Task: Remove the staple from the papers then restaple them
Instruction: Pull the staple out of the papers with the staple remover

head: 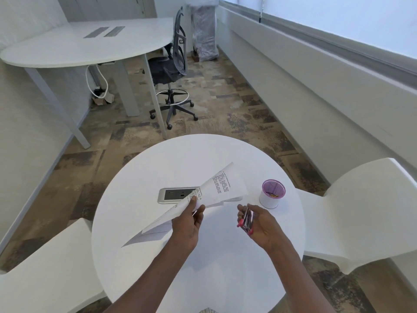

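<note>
My left hand (188, 224) pinches a bundle of printed white papers (220, 187) by their near edge and holds them tilted above the round white table (140, 256). The sheets fan out toward the upper right and lower left. My right hand (259, 224) is curled around a small dark metal tool (246, 219), a stapler or staple remover; which one I cannot tell. The two hands are apart, with the tool to the right of the papers. No staple is visible on the papers.
A small white cup with a purple inside (272, 196) stands at the table's right. A grey power outlet panel (173, 195) is set in the tabletop, partly under the papers. White chairs (361, 213) flank the table. A desk and an office chair (171, 71) stand beyond.
</note>
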`<state>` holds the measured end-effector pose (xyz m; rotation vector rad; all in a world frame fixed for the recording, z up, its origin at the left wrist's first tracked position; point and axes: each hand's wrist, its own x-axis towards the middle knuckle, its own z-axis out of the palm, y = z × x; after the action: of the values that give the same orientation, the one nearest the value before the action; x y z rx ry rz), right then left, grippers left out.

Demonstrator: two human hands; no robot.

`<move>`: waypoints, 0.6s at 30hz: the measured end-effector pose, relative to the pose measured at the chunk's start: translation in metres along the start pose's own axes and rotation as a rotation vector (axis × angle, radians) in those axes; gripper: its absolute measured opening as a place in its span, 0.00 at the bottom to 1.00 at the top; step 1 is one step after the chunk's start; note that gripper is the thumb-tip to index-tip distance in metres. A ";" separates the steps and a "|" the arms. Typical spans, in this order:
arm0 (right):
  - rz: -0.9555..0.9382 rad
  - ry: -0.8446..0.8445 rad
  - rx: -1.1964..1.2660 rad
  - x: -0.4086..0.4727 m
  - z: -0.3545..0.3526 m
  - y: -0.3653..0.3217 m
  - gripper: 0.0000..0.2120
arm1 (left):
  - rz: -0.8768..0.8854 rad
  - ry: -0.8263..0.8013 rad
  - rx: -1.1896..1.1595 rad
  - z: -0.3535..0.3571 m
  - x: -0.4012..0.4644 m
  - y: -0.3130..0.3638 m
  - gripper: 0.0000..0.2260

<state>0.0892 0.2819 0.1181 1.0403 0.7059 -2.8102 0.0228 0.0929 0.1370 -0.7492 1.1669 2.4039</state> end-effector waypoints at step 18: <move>-0.626 -0.029 -0.859 -0.026 0.059 0.027 0.09 | 0.159 -0.094 0.236 0.013 -0.006 0.016 0.09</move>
<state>0.0796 0.2290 0.1635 0.6642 2.2613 -2.3795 0.0153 0.0927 0.1575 -0.4805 1.4869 2.3394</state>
